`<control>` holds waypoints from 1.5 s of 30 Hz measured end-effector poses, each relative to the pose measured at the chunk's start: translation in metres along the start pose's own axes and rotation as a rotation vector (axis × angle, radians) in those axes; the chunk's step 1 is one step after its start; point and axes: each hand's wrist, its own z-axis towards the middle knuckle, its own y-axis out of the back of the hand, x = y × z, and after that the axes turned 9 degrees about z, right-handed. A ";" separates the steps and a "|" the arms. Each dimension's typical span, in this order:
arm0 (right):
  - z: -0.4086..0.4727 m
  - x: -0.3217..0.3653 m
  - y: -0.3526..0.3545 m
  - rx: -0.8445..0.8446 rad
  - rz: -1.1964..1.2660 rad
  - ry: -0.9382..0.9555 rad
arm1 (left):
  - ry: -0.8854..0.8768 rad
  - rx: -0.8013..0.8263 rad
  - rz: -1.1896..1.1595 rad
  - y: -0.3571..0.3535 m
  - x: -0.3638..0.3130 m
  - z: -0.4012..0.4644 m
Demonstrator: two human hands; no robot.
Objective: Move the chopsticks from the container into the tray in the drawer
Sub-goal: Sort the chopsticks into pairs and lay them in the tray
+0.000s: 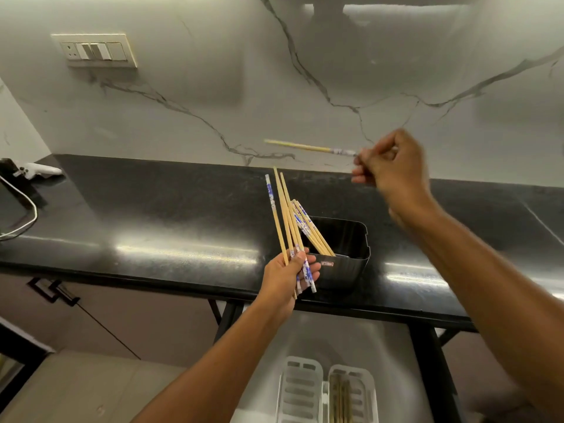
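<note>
**A:** Starting at the left, what was on the counter (152, 215)?

**B:** A white cable (26, 206) and a small white gadget (42, 170) at the far left end, well away from the work. A switch plate (94, 51) sat on the marble wall above.

**A:** And the left hand?

**B:** The left hand (285, 277) was closed around a bundle of chopsticks (282, 209), gripped near their blue-patterned ends, with the bare wooden tips fanning up and away from the person. It hovered just beside the front left corner of the black container (345, 261).

**A:** Was anything left inside that?

**B:** A few loose chopsticks (314, 236) leaned against its left rim, slanting up to the left. The rest of it looked empty.

**A:** The right hand?

**B:** The right hand (393, 169) was raised above and behind the container, fingers pinched on the patterned end of a single chopstick (308, 147), which lay almost level and pointed left. It was blurred.

**A:** So where did the sticks have to go?

**B:** Down and toward the person. The white tray (300, 389) lay in the open drawer (393, 355) below the counter edge, its slots running front to back, some chopsticks already in the right slot (343, 398). I'd judge the left hand nearer, though its bundle would need turning to line up with the slots.
</note>
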 end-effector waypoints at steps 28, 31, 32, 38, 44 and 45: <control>-0.119 -0.104 -0.028 0.380 -0.579 -0.039 | -0.154 -0.100 0.199 -0.015 -0.005 0.006; -0.106 -0.090 -0.028 0.345 -0.728 0.007 | -0.203 -0.096 0.237 -0.012 -0.005 0.005; -0.099 -0.084 -0.029 0.315 -0.727 0.036 | -0.215 -0.084 0.243 -0.012 -0.004 0.005; -0.052 -0.041 -0.053 0.317 -0.683 0.346 | -0.216 -0.092 0.312 -0.018 0.002 0.002; -0.003 -0.009 -0.066 0.767 -1.347 0.802 | -0.291 -0.041 0.368 -0.014 0.004 -0.004; 0.001 -0.007 -0.067 0.845 -1.430 0.809 | -0.297 -0.036 0.378 -0.012 0.005 -0.004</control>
